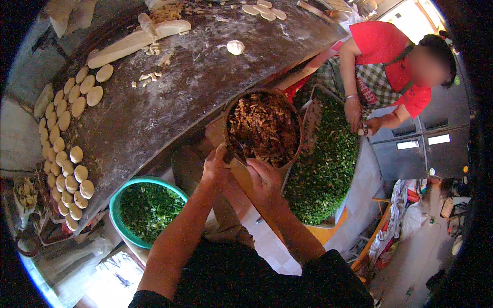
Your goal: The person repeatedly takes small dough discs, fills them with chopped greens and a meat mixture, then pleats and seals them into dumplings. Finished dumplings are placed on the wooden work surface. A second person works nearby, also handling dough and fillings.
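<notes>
A round pot (299, 152) with a brown, chunky filling (262, 125) is in front of me, beside the dark worktop. My left hand (216, 163) grips the pot's near left rim. At its near right edge, my right hand (265, 175) is closed round a thin metal utensil that reaches into the filling; its working end is partly hidden. Just right of the pot lies a large tray of chopped green vegetables (327, 169). A teal plastic basket (115, 215), also with chopped greens, stands to the left of my left forearm.
Rows of flat dough rounds (71, 184) lie at the worktop's (165, 115) left end. Farther back are a long dough roll (127, 46), a rolling pin (147, 26), a dough ball (235, 47) and several flat rounds (264, 10). A person in red (379, 42) works beyond the greens tray.
</notes>
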`<state>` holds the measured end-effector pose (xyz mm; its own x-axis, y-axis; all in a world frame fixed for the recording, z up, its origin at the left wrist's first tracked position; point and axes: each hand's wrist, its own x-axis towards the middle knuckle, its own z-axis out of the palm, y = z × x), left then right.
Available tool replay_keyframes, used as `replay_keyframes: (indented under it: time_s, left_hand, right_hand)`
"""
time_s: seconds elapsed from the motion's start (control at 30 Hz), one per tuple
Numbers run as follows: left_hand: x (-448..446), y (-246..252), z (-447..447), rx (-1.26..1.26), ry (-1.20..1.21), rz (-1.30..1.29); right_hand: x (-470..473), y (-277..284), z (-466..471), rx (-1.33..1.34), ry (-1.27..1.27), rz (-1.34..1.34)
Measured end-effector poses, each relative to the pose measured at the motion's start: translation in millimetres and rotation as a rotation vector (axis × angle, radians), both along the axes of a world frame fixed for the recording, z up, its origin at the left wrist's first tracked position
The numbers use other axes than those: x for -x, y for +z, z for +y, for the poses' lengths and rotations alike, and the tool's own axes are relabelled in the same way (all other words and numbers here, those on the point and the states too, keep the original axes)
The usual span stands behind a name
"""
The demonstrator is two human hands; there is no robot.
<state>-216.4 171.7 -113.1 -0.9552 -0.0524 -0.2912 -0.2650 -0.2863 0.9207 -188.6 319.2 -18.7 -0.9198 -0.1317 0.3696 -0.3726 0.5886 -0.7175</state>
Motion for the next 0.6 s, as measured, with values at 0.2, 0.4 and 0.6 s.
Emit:
replay_keyframes:
  time_s: [0.2, 0.4, 0.6]
  left_hand:
    - [-2, 1, -3, 0.127, -0.047, 0.173]
    - [-3, -30, 0, 0.534, -0.012, 0.228]
    - [11, -30, -14, 0.569, -0.198, 0.119]
  right_hand:
    - [-4, -2, 10, -0.104, 0.207, -0.052]
    - [-17, 3, -1, -0.088, 0.166, -0.025]
    - [18, -3, -4, -0.096, 0.020, 0.004]
